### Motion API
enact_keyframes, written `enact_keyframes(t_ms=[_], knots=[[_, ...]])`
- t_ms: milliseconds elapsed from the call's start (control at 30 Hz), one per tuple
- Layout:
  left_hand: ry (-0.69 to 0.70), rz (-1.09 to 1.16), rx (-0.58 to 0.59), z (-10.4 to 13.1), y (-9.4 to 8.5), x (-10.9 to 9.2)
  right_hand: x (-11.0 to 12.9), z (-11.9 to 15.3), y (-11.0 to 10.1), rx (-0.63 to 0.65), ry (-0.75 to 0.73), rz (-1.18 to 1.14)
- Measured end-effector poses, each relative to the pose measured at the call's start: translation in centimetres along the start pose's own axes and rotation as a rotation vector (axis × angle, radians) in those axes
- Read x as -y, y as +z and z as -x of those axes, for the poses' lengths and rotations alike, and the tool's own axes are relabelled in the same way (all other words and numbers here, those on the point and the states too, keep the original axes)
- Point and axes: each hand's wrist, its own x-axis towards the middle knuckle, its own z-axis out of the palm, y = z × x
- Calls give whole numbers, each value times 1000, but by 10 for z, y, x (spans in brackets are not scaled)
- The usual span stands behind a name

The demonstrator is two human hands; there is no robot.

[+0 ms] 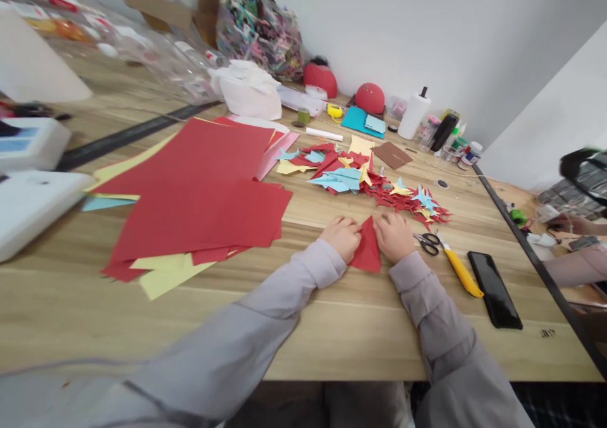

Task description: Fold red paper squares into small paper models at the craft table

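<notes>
A piece of red paper (368, 254), folded to a narrow point at its far end, lies on the table between my hands. My left hand (342, 237) has its fingers curled and pressed on the paper's left edge near the tip. On the opposite edge, my right hand (394, 235) grips it with bent fingers; the fingertips are partly hidden. Just beyond lies a long heap of folded red, blue and yellow paper shapes (379, 188). Black-handled scissors (429, 243) rest to the right of my right hand, beside a yellow utility knife (462, 271).
Large red paper sheets (203, 194) are stacked to the left, with yellow and blue sheets under them. A black phone (494, 289) lies at the right. Bottles (415, 115) and a stuffed plastic bag (260, 33) stand along the wall. Another person's arm (578, 265) shows at far right.
</notes>
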Motion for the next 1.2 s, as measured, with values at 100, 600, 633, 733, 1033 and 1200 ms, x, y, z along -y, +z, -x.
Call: enact_keyframes(t_ms=[100,600,633,733,1033,1200], knots=[[-7,11,-36,3,2,-2,7,2,-5,35,-28,-6],[-68,94,85,-4,-3,-11,47,-3,-12,139,171,176],[-68,102,90,-4,-3,-11,49,-4,-12,136,184,179],[-65,112,100,-4,-4,-10,51,-5,-12,129,215,190],[-80,132,93,-2,-9,-13,49,-13,-9,120,277,204],[-78,144,92,-2,-6,-11,39,-12,-2,75,273,133]])
